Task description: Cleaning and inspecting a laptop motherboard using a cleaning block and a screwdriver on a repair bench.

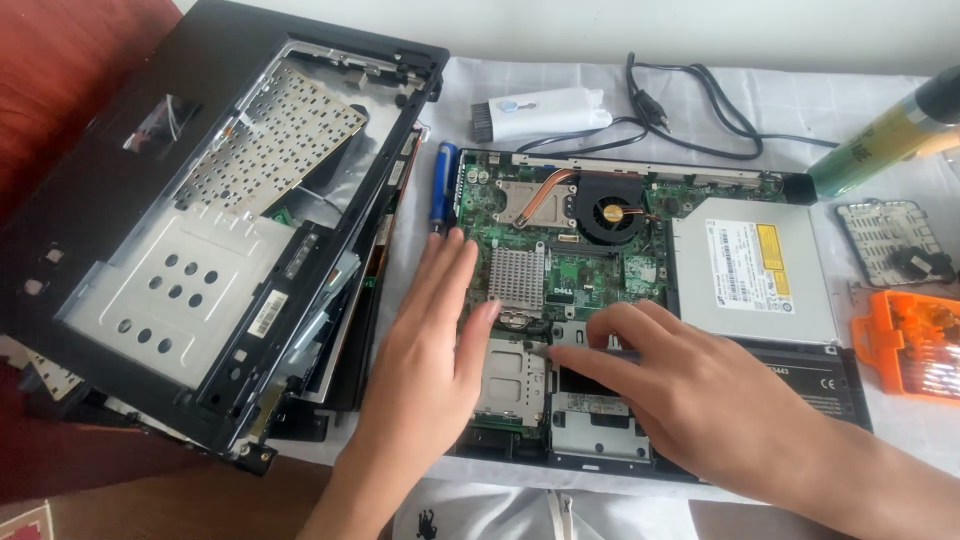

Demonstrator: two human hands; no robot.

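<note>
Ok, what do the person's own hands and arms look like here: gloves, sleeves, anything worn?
Both are bare. The left hand and right hand wear no gloves, and no rings, watch or wrist strap can be seen. Both forearms show uncovered as far as the bottom edge of the picture, with no sleeve in view. Fingernails are short and unpainted.

upturned laptop cover (200, 230) crowding the left, orange bit case (915, 345) at right, bare cloth (905, 420) beyond the open laptop base (600, 300)

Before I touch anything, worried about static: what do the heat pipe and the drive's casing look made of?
The heat pipe looks like bare copper: orange-brown with a dull shine. The optical drive casing looks like sheet metal, matte silver-grey under its labels. Both hands, left hand and right hand, rest on the green board.
</note>
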